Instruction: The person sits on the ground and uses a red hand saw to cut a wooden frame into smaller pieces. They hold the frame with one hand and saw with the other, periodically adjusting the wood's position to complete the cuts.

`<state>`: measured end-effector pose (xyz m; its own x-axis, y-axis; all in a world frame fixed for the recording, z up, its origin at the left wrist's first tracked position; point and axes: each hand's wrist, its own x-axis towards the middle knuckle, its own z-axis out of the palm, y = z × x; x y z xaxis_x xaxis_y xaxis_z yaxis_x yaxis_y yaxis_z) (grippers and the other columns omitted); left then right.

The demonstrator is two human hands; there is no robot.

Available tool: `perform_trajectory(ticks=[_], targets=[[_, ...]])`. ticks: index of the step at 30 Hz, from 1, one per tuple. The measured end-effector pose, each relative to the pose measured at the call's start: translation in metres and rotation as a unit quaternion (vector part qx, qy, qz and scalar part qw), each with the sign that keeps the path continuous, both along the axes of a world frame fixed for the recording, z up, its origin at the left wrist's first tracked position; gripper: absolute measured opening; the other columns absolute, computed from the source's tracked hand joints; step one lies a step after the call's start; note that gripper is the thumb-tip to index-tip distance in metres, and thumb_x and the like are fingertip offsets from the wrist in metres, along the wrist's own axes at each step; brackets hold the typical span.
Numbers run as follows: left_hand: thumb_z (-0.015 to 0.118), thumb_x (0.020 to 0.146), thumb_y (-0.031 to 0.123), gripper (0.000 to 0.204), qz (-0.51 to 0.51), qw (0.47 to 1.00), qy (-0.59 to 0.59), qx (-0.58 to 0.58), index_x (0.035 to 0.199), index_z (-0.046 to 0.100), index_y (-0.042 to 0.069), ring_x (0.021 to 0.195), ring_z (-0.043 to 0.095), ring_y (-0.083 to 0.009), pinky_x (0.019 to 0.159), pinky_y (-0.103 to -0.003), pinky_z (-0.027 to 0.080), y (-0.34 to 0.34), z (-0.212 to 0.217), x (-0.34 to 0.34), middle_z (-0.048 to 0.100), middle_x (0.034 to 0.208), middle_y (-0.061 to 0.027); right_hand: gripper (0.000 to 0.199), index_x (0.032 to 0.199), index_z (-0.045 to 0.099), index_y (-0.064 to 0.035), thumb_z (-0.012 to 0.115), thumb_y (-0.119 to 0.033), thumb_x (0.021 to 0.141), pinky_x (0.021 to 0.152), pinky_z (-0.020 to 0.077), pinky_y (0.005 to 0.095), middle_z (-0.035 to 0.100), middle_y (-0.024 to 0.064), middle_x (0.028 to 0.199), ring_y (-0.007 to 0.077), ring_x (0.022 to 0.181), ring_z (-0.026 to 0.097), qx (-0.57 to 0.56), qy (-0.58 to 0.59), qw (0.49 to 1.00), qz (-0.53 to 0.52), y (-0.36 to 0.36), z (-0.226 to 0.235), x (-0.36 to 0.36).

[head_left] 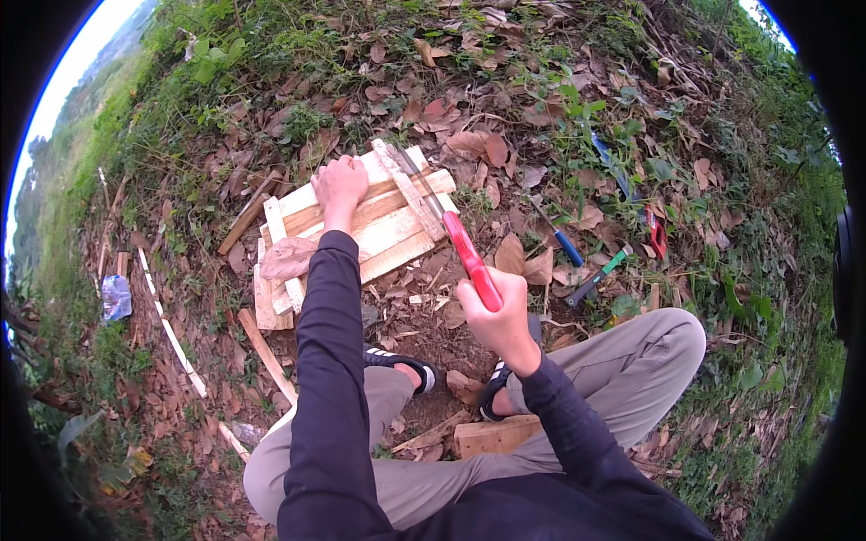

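Observation:
A panel of pale wooden slats point(383, 236) lies tilted on the leaf litter in front of me, with crosspieces near both ends. My left hand point(340, 187) is closed on its upper edge, fingers curled over the wood. In my right hand point(502, 316) is the red handle of a hand saw point(469, 257). The narrow grey blade lies across the slats at the panel's right end, alongside the right crosspiece point(408, 189). Its teeth are too small to make out. A large dry leaf point(287, 259) rests on the panel's left part.
Right of the panel lie a blue-handled tool point(568, 247), a hammer with a green and black handle point(599, 276) and a larger blue-bladed saw point(616, 168) with a red handle. A wood block point(494, 436) sits near my feet. Thin wood strips point(171, 334) and a crumpled clear plastic piece point(115, 298) lie left.

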<state>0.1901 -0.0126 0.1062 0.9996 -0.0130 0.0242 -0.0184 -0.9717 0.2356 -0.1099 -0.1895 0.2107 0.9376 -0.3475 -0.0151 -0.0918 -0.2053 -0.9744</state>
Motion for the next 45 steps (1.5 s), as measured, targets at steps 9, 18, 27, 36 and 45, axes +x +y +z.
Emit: perform_trajectory(ticks=[9, 18, 27, 36, 45], targets=[[0.045, 0.101, 0.039, 0.044, -0.02, 1.0, 0.011, 0.008, 0.12, 0.074, 0.012, 0.123, 0.061, -0.0332, 0.111, -0.049, 0.037, -0.013, 0.001, -0.004, 0.072, 0.12, -0.0155, 0.018, 0.069, 0.059, 0.002, 0.067, -0.006, 0.083, 0.046, 0.0368, 0.0336, 0.049, 0.0082, 0.051, 0.0121, 0.044, 0.047, 0.019, 0.003, 1.0, -0.015, -0.008, -0.003, -0.016], [0.045, 0.101, 0.039, 0.044, 0.016, 0.999, 0.038, 0.007, 0.12, 0.073, 0.011, 0.125, 0.059, -0.0327, 0.113, -0.048, 0.035, -0.001, 0.007, 0.0, 0.071, 0.124, -0.0147, 0.012, 0.072, 0.062, 0.003, 0.064, -0.002, 0.083, 0.047, 0.0384, 0.0317, 0.052, 0.0071, 0.053, 0.01, 0.045, 0.046, 0.017, -0.022, 1.0, -0.01, -0.009, 0.025, -0.048], [0.045, 0.101, 0.039, 0.044, 0.014, 1.0, 0.017, 0.011, 0.122, 0.072, 0.011, 0.125, 0.059, -0.0331, 0.111, -0.049, 0.037, 0.012, 0.009, 0.012, 0.07, 0.126, -0.0149, 0.016, 0.065, 0.062, 0.0001, 0.064, -0.003, 0.081, 0.047, 0.0417, 0.0305, 0.054, 0.0052, 0.05, 0.009, 0.044, 0.052, 0.047, 0.02, 0.999, 0.005, -0.015, 0.032, -0.078], [0.045, 0.102, 0.042, 0.046, -0.012, 0.999, 0.046, 0.021, 0.123, 0.072, 0.011, 0.125, 0.059, -0.0334, 0.114, -0.049, 0.035, 0.011, 0.004, 0.007, 0.07, 0.127, -0.0137, 0.024, 0.063, 0.053, -0.0003, 0.067, -0.007, 0.081, 0.046, 0.0375, 0.0347, 0.048, 0.0081, 0.049, 0.0134, 0.042, 0.046, 0.022, 0.003, 1.0, 0.004, -0.001, 0.01, -0.02], [0.044, 0.101, 0.041, 0.047, 0.004, 0.999, 0.041, 0.02, 0.122, 0.074, 0.012, 0.122, 0.062, -0.0355, 0.11, -0.049, 0.039, -0.012, 0.003, 0.002, 0.072, 0.123, -0.016, 0.023, 0.067, 0.056, 0.0023, 0.066, -0.01, 0.084, 0.047, 0.0392, 0.0365, 0.051, 0.0152, 0.052, 0.0234, 0.042, 0.049, 0.004, -0.004, 1.0, -0.017, 0.0, 0.003, 0.009]])
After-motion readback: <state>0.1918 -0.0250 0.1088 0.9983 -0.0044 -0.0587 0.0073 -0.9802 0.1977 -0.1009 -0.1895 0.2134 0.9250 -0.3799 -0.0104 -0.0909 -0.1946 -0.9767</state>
